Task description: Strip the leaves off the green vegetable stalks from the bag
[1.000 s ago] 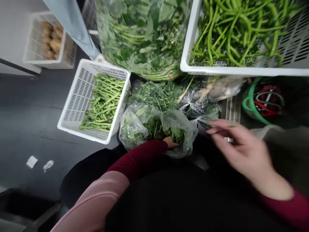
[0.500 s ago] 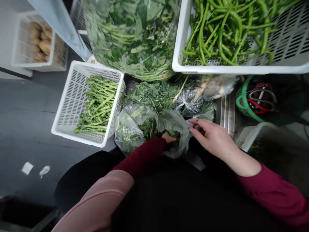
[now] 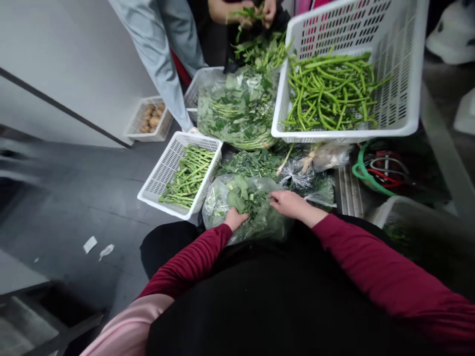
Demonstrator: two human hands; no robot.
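The person's left hand (image 3: 236,219) is curled, thumb out, around leafy greens (image 3: 240,194) at the mouth of a clear plastic bag (image 3: 216,200). The right hand (image 3: 288,203), at the bag's other side, has its fingertips drawn together; I can't tell whether they pinch anything. Just beyond both hands lies a loose heap of leaves (image 3: 256,163), with a knotted bag (image 3: 298,177) past the right one. To the left hand's left sits a white crate of green stalks (image 3: 163,172). Farther ahead, a bulky bag of greens (image 3: 235,111) and a bean crate (image 3: 403,54) block the way towards a co-worker's hands (image 3: 269,12).
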